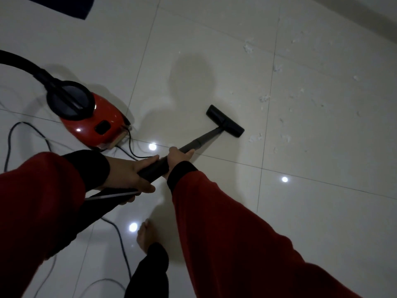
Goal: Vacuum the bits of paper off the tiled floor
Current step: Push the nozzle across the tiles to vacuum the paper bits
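Where the black wand [171, 160] crosses the middle of the view, both hands grasp it: the left hand [129, 175] is wrapped round its near, thicker end, fingers curled over the top, and the right hand [178, 157] is clenched round the tube just ahead of it, thumb on the upper side. Both arms wear red sleeves with black cuffs.

The wand slopes down and away to a black floor head [225, 121], which lies flat on the glossy pale tiled floor [214, 50]. The bits of paper [255, 138] are scattered to the right of the head and beyond it; the nearest scraps lie just beside its right end, apart from it, and others spread towards the far right, among them a larger clump [248, 48] near the top.

Left of the wand stands the red canister vacuum [92, 123], with a black hose [23, 63] arching off its top to the left edge. A dark power cord [120, 239] trails in loops over the tiles at the left and passes under the arms, close to a bare foot [144, 235] at the lower middle. A dark mat corner [64, 5] shows at the upper left. Ceiling lights reflect as bright spots on the tiles.
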A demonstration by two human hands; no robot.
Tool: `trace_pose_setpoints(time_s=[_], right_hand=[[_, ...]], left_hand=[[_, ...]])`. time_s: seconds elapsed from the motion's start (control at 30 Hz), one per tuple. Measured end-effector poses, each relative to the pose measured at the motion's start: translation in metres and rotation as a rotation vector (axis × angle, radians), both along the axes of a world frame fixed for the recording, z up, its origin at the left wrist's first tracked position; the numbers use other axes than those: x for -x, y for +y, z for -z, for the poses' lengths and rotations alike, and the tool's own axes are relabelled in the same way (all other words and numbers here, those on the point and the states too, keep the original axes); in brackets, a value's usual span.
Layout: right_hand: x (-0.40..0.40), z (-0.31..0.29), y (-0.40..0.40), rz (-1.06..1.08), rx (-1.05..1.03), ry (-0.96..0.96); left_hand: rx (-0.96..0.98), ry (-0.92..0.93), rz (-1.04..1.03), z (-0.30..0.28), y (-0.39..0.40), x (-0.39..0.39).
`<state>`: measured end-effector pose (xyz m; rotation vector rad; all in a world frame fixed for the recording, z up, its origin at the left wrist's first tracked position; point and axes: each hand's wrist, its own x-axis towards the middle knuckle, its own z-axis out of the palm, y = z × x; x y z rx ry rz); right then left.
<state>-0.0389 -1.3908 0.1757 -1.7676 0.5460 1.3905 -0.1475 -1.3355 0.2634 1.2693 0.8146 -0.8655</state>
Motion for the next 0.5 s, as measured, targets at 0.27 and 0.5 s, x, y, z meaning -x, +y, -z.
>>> trace_pose_setpoints(time_s=[0.27, 0.5], right_hand=[[-0.082, 0.015, 0.02, -0.144, -0.056, 0.028], [-0.18, 0.023, 0.053, -0.275, -0.058, 0.04]], left_hand=[[-0.052, -0.032, -0.061, 0.017, 0.009, -0.069], [-0.084, -0.035, -0.14, 0.031, 0.03, -0.156]])
